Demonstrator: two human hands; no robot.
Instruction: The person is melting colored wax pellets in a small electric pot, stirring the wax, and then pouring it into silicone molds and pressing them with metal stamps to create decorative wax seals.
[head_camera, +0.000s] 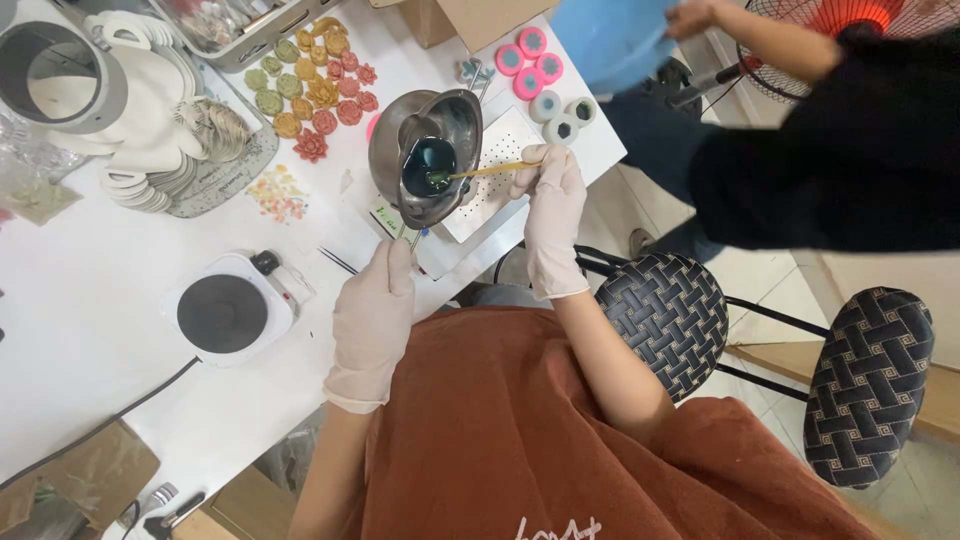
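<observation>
Right hand (552, 205) pinches a wooden stick (490, 170), stirring dark green liquid in the metal pot (425, 155); left hand (375, 315) grips its handle low over the white table (90, 300). Mid-stir, I'd say; next wants steady, slow circles.

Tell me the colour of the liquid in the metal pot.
Dark teal green liquid sits in the metal pot, shown in the head view.

Beside us: a small electric hotplate (224, 312) on the white surface (90, 350), flower-shaped casts (318, 92), pink discs (527, 60), two woven-pattern stools (668, 320).
</observation>
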